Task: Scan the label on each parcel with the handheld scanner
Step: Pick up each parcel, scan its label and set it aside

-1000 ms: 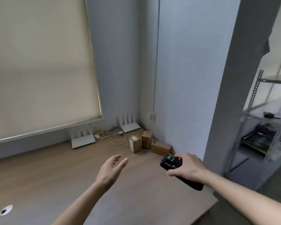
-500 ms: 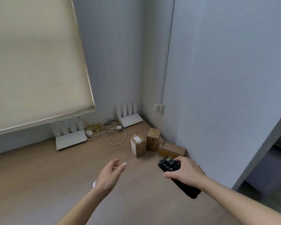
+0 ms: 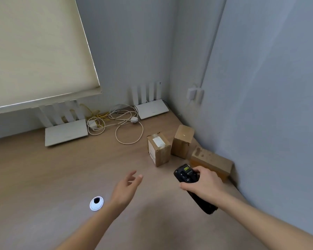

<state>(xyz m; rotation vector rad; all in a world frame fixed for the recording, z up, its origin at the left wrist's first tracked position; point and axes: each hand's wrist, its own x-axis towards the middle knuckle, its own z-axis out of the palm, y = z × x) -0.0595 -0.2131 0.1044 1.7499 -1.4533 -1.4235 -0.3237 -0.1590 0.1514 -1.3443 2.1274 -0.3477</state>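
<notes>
Scanner (image 3: pixel 187 175) gripped in right hand (image 3: pixel 207 184), fingers wrapped round the body, long axis running from lower right up to the head — aimed forward-left. Three parcels (image 3: pixel 159 149) on desk (image 3: pixel 43 174) in the far right corner, just ahead of the head; lying parcel (image 3: pixel 211 161) nearest. Left hand (image 3: pixel 126 186) empty, fingers relaxed and spread, closer to the labelled parcel — probably best placed to turn it.

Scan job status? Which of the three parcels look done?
Done: nothing I can confirm; no frame shows a completed scan. In hand: the right hand grips the scanner, aimed toward the boxes; a light spot sits on the middle parcel. The left hand hovers open, holding nothing. Left: the labelled parcel and the flat parcel by the wall sit untouched.
</notes>
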